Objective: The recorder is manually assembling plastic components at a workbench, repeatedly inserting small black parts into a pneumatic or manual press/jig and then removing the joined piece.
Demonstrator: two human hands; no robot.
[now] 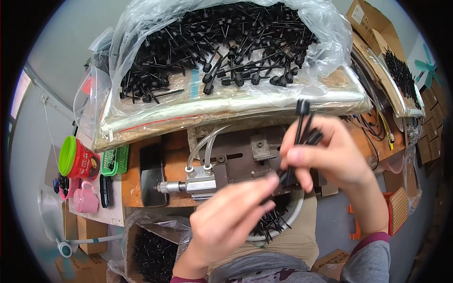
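Several black rod-shaped parts with ribbed heads (302, 108) stick up from my right hand (337, 158), whose thumb and fingers are closed around them. My left hand (231, 214) is lower and to the left, its fingers pressed together; a dark bit shows at the fingertips, too hidden to name. Both hands are over the front of a metal fixture (261, 147) with a silver pneumatic cylinder (200, 184) and two clear hoses (200, 148). Under them, on my lap, a white-rimmed basin (297, 214) holds more black parts, partly covered by my left hand.
Behind the fixture lies a plastic-lined box (160, 123) heaped with black parts. A phone (152, 177), green basket (121, 160), red tub (85, 160) and pink cup (86, 200) stand left. A lined carton (133, 236) of parts is at lower left; an orange rack (397, 212) at right.
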